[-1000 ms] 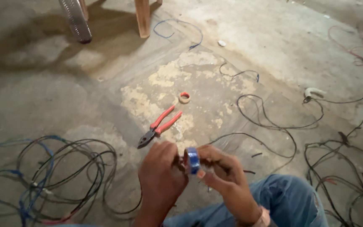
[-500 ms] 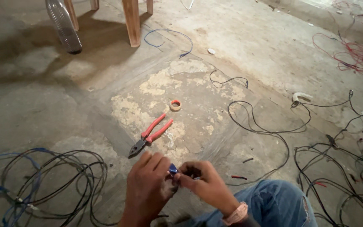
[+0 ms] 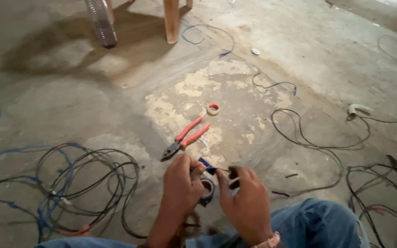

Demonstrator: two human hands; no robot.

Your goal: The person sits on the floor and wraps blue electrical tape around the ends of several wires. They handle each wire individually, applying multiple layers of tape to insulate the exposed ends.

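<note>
While beside red pliers [image 3: 185, 138] (floor-bound), both hands — left hand [image 3: 181, 189], right hand [image 3: 246, 205] — pinching blue tape roll [image 3: 207, 189].

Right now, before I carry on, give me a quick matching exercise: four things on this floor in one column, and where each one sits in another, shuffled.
Things:
1. red-handled metal pliers
2. blue roll of insulating tape
3. small beige tape ring with red inner edge
4. tangled coil of black and blue wires

Places:
A. alone on the pale patch of concrete, beyond the pliers
B. on the floor to the left of the hands
C. at the left hand, beside the right hand
D. lying just ahead of the hands

Pairs: 1-D, 2-C, 3-A, 4-B
</note>
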